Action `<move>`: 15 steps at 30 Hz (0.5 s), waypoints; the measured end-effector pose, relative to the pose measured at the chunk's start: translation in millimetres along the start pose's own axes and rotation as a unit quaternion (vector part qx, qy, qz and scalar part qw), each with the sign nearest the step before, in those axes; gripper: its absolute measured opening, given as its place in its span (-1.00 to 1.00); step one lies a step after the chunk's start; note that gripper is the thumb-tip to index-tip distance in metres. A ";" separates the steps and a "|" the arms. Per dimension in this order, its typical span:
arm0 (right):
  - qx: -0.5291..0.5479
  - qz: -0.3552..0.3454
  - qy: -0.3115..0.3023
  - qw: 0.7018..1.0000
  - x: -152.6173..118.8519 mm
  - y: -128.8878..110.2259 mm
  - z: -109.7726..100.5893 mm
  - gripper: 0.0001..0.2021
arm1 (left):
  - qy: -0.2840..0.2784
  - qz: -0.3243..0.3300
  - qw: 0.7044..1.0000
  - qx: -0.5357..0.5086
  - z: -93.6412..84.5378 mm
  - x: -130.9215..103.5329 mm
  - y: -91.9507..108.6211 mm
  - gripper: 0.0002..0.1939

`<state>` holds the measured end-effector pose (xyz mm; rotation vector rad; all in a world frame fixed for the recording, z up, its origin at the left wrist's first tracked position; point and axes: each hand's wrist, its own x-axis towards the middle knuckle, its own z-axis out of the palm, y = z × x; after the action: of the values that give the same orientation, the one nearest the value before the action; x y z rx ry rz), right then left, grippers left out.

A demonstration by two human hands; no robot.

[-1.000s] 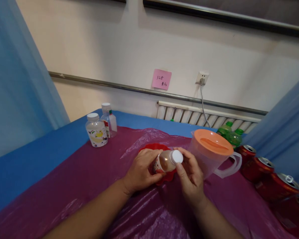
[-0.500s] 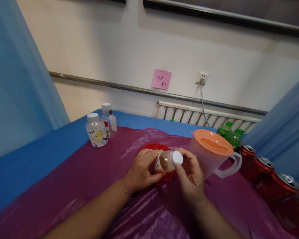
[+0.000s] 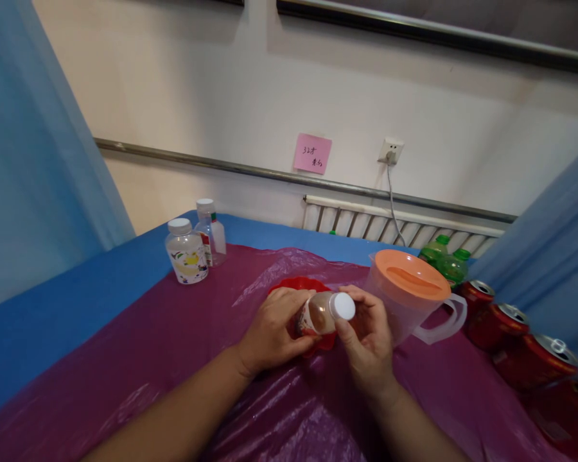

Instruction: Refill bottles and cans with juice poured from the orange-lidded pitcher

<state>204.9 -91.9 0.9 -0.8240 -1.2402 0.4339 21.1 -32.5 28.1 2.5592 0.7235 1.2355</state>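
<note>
A small clear plastic bottle with a white cap and a printed label is tilted, its cap towards the right. My left hand wraps round the bottle's body and covers much of the label. At the neck, my right hand has its thumb against the cap's lower edge and its fingers curled behind it. Beneath both hands lies a red scalloped dish, mostly hidden by them. Whether the bottle touches the dish, I cannot tell.
A clear pitcher with an orange lid stands close to my right hand. Several red cans and green bottles line the right side. At the left stand a labelled jar and a clear bottle. Purple plastic sheeting covers the table.
The bottle's capped end has shifted very slightly to the right. My right hand has moved a little with its grip at the cap; the left hand stays put.
</note>
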 end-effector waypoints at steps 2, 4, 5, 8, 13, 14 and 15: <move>0.010 -0.005 -0.014 1.000 0.3 -1.4 -1.4 -0.47 | -0.004 -0.010 1.000 0.001 -0.6 0.3 1.0 -0.43; -0.020 -0.001 -0.037 0.999 0.4 -3.5 -4.0 -0.44 | -0.001 -0.014 1.000 0.002 -1.0 0.3 1.2 -0.44; -0.041 0.000 -0.043 0.998 0.4 -4.1 -5.1 -0.48 | 0.001 -0.013 1.000 0.002 -1.0 0.1 1.0 -0.44; -0.073 -0.002 -0.034 0.997 0.1 -2.0 -5.6 -0.60 | 0.004 -0.003 1.000 -0.001 -0.2 -0.8 -0.4 -0.43; -0.029 0.005 -0.008 1.000 -1.0 2.5 -2.4 -0.57 | -0.001 -0.004 1.000 0.001 0.3 -1.1 0.1 -0.41; -0.023 0.005 -0.014 1.000 -1.1 1.5 -2.5 -0.52 | -0.003 -0.009 1.000 0.002 0.0 -0.9 0.6 -0.42; -0.023 0.007 -0.025 0.999 -1.1 -0.1 -3.1 -0.48 | -0.002 -0.013 1.000 0.004 -0.4 -0.6 1.0 -0.43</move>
<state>207.5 -93.8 0.0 -0.8656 -1.2960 0.4400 20.8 -33.7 28.3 2.5495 0.7588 1.2207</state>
